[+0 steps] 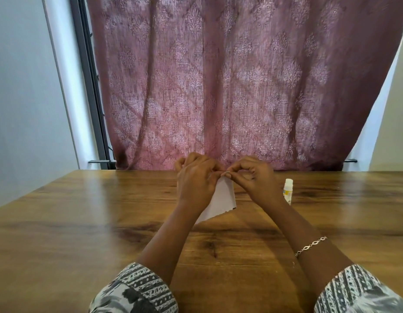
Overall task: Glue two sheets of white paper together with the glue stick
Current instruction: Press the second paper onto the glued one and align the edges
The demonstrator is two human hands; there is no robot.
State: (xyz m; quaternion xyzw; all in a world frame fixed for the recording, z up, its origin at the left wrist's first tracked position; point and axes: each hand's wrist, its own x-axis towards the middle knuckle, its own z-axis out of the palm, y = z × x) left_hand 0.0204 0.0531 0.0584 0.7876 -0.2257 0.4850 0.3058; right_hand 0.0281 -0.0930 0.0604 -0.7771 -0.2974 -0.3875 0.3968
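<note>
A piece of white paper (222, 199) is held up off the wooden table (83, 222), hanging down between my hands. My left hand (195, 180) grips its upper left part and covers much of it. My right hand (255, 177) pinches the top edge with thumb and forefinger. Whether this is one sheet or two I cannot tell. A white glue stick (288, 191) with its cap on stands upright on the table just right of my right hand, apart from it.
A maroon patterned curtain (241, 86) hangs behind the table's far edge. A dark window frame (92, 98) and pale wall are at the left. My right wrist wears a bracelet (311, 246).
</note>
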